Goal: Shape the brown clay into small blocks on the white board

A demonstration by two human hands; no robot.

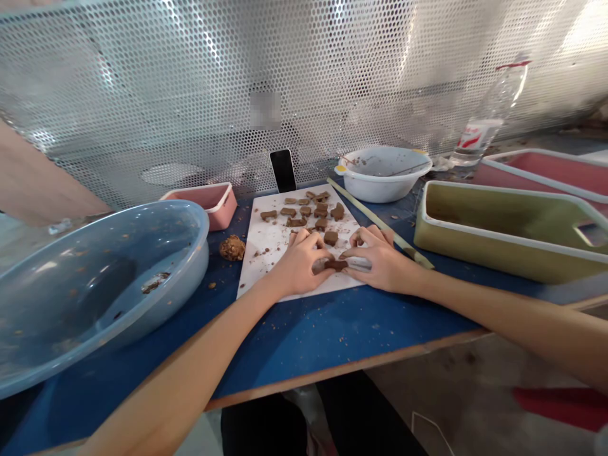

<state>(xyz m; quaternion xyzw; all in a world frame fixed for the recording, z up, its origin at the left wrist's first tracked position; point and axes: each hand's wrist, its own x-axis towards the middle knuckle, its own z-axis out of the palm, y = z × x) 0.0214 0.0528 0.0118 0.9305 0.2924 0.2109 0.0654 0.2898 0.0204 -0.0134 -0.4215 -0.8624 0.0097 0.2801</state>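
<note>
A small brown clay piece (336, 265) lies low over the front part of a white board (266, 256), pinched between the fingertips of both hands. My left hand (304, 263) has its fingers curled round the left end. From the other side my right hand (377, 256) grips the right end, where something pale and shiny shows by the thumb; I cannot make out what it is. Behind the hands several shaped brown pieces (305, 211) sit on the board among crumbs. A rounded brown piece (331, 238) lies just beyond the fingertips.
A large blue basin (190, 278) stands left, beside a brown lump (232, 247) and a pink box (223, 212). Behind are a phone (283, 171) and a white basin (380, 187). A stick (365, 212), a green box (484, 244) and a bottle (489, 117) are on the right.
</note>
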